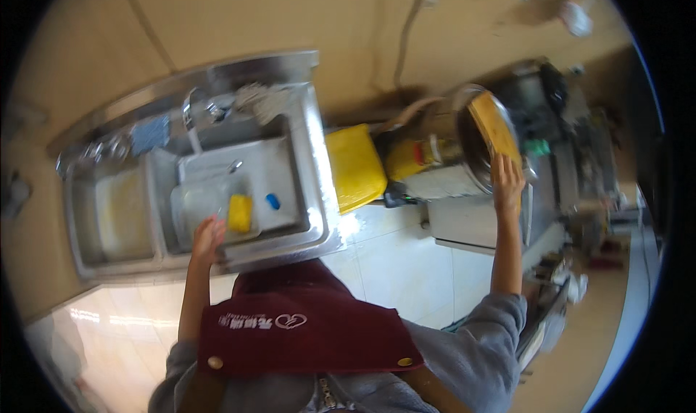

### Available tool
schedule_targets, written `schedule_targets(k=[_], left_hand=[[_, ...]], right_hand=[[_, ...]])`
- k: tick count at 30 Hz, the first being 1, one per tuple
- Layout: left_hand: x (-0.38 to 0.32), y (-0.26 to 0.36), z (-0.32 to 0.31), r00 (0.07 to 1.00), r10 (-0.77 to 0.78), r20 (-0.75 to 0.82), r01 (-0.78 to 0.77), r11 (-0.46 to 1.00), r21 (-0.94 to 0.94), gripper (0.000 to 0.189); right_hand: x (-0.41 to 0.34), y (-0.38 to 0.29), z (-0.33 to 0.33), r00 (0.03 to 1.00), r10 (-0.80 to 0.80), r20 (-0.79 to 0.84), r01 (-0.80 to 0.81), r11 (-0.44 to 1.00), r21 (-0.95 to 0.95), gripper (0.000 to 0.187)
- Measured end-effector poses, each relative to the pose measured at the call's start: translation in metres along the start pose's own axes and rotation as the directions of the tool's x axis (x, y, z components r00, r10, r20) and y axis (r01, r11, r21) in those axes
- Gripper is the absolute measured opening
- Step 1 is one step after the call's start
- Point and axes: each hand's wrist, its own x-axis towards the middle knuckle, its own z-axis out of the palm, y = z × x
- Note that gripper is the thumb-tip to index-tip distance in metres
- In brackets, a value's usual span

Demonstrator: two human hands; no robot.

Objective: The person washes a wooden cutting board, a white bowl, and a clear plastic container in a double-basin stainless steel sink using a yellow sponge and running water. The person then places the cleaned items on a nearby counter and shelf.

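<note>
My right hand (pixel 508 182) is shut on the near end of a yellowish wooden board (pixel 492 125), which lies tilted over a round metal pot (pixel 468 114) on the right. Over the front of the steel double sink (pixel 321 217) is my left hand (pixel 209 238), blurred; whether it grips anything cannot be told. Just right of it, a yellow sponge (pixel 240 213) rests on a clear plastic container (pixel 187 201) in the right basin. A small blue object (pixel 273 201) lies on the pale surface beside the sponge.
A faucet (pixel 188 114) and a grey cloth (pixel 263 102) are at the sink's back; a blue cloth (pixel 151 134) lies further left. A yellow lidded bin (pixel 356 168) stands between the sink and a white cabinet (pixel 462 222). Cluttered shelves (pixel 549 282) stand at the right.
</note>
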Motion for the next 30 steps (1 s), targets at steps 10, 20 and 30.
schedule_targets(k=[10,20,30], left_hand=[[0.045,0.005,-0.016,0.891,0.246,-0.383,-0.001,0.842,0.54,0.05],[0.069,0.009,-0.062,0.867,0.395,-0.304,0.166,0.347,0.923,0.087],[0.041,0.041,-0.056,0.809,0.581,-0.093,-0.359,0.613,0.704,0.064]], right_hand=[[-0.037,-0.12,0.052,0.897,0.386,0.215,-0.404,0.914,0.046,0.027],[0.035,-0.362,-0.053,0.939,0.154,0.306,-0.324,0.108,0.94,0.029],[0.053,-0.622,0.001,0.319,-0.278,0.906,-0.773,0.477,0.418,0.064]])
